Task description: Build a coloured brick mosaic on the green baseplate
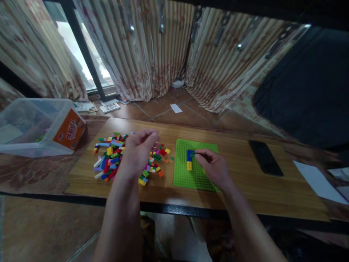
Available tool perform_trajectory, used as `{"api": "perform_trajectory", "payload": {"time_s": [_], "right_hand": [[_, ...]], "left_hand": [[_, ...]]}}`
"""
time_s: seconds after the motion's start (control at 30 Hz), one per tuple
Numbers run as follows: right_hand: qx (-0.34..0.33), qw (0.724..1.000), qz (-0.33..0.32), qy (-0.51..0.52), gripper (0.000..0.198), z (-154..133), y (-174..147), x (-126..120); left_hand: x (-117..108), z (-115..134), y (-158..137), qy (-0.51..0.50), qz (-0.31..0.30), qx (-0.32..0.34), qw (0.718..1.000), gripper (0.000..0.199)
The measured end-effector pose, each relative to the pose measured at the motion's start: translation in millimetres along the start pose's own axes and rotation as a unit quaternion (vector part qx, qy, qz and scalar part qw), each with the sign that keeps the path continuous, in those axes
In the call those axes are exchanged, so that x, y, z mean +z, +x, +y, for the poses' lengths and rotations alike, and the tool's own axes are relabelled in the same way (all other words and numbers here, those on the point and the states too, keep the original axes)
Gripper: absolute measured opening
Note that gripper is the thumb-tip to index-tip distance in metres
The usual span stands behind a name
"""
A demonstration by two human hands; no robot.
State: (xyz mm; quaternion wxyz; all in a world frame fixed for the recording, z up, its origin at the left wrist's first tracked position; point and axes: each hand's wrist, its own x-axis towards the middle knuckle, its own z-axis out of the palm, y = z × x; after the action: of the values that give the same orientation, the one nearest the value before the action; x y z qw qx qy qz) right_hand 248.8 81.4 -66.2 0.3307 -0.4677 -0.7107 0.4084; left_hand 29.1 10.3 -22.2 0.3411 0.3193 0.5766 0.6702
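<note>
A green studded baseplate [181, 178] lies on the wooden board. On it, blue bricks [189, 155] form a corner shape, with a yellow brick [189, 166] at the near end. My right hand [215, 167] is over the plate, thumb and fingers pinched on a small dark green brick [192, 154] beside the blue ones. Above the right part of the loose brick pile [111, 156], my left hand [139, 151] is raised with its fingers curled against the thumb. Whatever it may hold is hidden. My left forearm covers part of the pile.
A clear plastic bin [35, 127] with an orange label stands at the far left. To the right of the plate lie a black phone [265, 158] and a white paper sheet [319, 181]. The wooden board [158, 194] ends at the dark table edge near me.
</note>
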Motion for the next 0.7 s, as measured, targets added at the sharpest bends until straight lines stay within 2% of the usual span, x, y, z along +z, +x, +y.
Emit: {"api": "perform_trajectory", "payload": {"time_s": [0.1, 0.2, 0.37, 0.6, 0.7], "right_hand": [[-0.001, 0.996, -0.04, -0.081, 0.028, 11.2, -1.4, -20.6], [-0.01, 0.987, -0.071, -0.147, 0.029, 12.2, -4.2, -26.7], [-0.005, 0.975, -0.084, -0.207, 0.024, 9.2, -4.6, -18.3], [0.005, 0.969, -0.101, -0.224, 0.021, 10.0, -7.6, -13.2], [-0.003, 0.966, -0.106, -0.237, 0.019, 10.1, -10.4, -14.3]], "left_hand": [[29.4, -14.0, -5.8, 0.124, -0.142, 0.038, 0.981, 0.015], [51.9, -21.4, -12.2, 0.249, -0.221, 0.061, 0.941, 0.015], [68.7, -31.0, -19.8, 0.428, -0.251, 0.037, 0.867, 0.015], [70.3, -45.5, -23.3, 0.513, -0.263, 0.013, 0.817, 0.02], [71.2, -45.9, -24.5, 0.523, -0.272, 0.017, 0.808, 0.02]]}}
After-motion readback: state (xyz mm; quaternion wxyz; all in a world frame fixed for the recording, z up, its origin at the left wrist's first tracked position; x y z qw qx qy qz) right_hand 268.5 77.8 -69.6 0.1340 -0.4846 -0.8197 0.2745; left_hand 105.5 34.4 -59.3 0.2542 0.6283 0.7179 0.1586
